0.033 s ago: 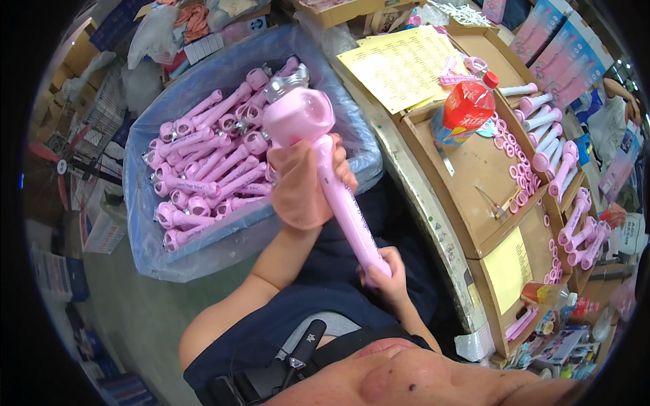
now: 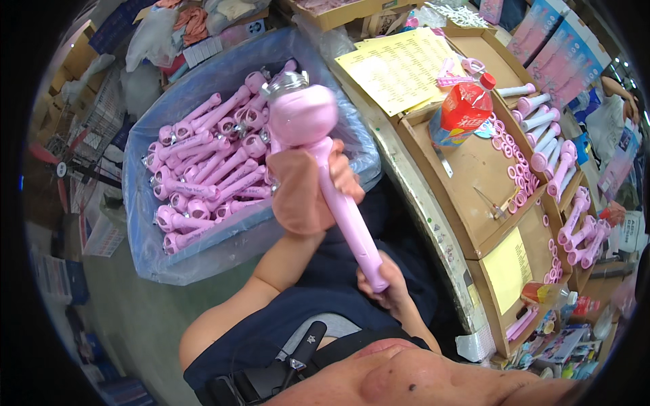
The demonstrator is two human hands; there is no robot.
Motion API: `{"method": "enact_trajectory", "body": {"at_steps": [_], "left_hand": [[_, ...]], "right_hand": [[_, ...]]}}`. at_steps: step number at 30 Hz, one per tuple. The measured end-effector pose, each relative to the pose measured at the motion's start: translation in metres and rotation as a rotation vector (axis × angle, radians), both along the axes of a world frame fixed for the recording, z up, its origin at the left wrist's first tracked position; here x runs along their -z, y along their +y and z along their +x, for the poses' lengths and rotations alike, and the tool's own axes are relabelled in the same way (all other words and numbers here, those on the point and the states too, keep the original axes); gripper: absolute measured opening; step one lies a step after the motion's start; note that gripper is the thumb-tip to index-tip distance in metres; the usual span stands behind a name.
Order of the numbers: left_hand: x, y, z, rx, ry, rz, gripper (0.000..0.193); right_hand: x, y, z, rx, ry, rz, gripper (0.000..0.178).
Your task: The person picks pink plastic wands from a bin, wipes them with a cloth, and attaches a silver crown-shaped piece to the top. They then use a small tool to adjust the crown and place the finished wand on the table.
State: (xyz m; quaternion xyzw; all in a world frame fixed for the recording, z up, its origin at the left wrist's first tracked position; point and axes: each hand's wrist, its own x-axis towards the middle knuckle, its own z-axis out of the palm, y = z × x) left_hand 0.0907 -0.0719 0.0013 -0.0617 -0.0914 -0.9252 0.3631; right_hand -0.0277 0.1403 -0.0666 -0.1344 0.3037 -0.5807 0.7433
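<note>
While gripping wand [image 2: 332, 176], left hand [image 2: 305, 193] raised.

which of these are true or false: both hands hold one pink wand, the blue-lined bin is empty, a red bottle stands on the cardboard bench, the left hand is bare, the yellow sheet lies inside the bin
1. Both hands hold one pink wand. True: the left hand grips it below the round head, and the right hand holds its lower end.
2. The blue-lined bin is empty. False: it is filled with many pink wands.
3. A red bottle stands on the cardboard bench. True.
4. The left hand is bare. False: a pinkish cloth or glove covers it.
5. The yellow sheet lies inside the bin. False: it lies on the bench beside the bin.
</note>
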Motion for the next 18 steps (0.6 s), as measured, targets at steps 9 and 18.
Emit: {"method": "enact_trajectory", "body": {"at_steps": [9,18], "left_hand": [[0.038,0.050,-0.015,-0.030,-0.629,-0.176,0.025],[0.033,0.023,-0.013,-0.047,-0.982,-1.968,0.025]], "right_hand": [[0.020,-0.017,0.017,0.556,1.344,-0.259,0.057],[-0.047,-0.119,-0.039,0.841,0.583,-0.172,0.049]]}}
